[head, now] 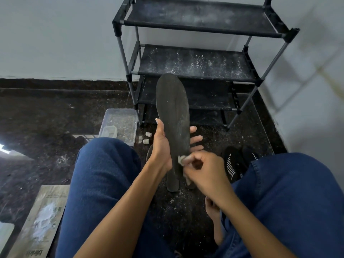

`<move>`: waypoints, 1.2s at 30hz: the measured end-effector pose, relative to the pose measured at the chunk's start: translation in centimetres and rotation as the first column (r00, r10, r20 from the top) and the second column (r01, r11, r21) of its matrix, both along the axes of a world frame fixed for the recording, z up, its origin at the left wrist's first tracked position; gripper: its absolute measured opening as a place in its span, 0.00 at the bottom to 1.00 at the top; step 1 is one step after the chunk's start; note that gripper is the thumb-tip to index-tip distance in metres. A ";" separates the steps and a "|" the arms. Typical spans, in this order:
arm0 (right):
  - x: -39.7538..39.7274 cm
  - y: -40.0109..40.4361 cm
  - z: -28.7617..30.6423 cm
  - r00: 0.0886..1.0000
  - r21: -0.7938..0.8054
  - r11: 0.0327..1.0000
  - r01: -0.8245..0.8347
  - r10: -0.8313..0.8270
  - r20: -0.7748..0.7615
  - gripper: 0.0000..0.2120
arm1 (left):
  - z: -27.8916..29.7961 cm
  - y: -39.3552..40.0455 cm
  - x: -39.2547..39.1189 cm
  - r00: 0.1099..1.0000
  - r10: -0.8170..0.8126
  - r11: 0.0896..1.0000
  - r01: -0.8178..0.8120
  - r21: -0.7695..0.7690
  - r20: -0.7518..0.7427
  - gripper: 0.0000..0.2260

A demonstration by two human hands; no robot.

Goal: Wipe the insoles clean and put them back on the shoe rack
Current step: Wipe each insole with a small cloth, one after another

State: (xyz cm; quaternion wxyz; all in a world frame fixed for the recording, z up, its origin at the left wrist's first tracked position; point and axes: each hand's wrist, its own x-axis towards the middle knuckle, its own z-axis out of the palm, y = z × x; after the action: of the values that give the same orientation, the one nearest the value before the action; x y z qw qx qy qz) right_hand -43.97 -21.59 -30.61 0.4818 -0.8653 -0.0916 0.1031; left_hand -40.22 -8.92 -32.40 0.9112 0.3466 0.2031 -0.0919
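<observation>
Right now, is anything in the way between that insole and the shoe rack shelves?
Nothing visible blocks it. The insole is held upright in the left hand, directly in front of the shoe rack, whose dusty shelves hold nothing I can see. The clear plastic tray sits on the floor off to the left.

dark grey insole (173, 112), black white-speckled shoe rack (195, 62)

Home entry corner: dusty shoe rack (195, 62) vs. painted wall, speckled stone floor (46, 118), socks (234, 162).

Dim indoor light; window glare on floor (11, 148) left; wide-angle edge warp.
</observation>
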 end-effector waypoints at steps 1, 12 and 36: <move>-0.3 0.2 -0.1 0.998 -0.022 0.999 -0.040 0.039 -0.049 0.03 | -0.1 -0.1 0.0 1.000 -0.010 1.000 0.010 -0.007 0.003 0.41; 1.5 0.0 0.1 0.962 0.038 0.998 0.047 -0.055 0.267 0.07 | -0.3 -1.1 -0.4 0.996 -0.038 0.979 0.052 0.197 -0.077 0.38; 2.0 0.8 -0.1 0.917 -0.155 0.987 0.045 0.021 0.399 0.01 | -0.5 -2.6 -1.0 0.995 -0.026 0.964 0.049 0.263 -0.092 0.31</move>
State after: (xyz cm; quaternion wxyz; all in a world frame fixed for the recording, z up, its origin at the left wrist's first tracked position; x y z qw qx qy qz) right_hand -42.02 -20.79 -30.71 0.3824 -0.9047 -0.1740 -0.0712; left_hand -41.19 -11.52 -32.90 0.8450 0.4647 0.2465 -0.0963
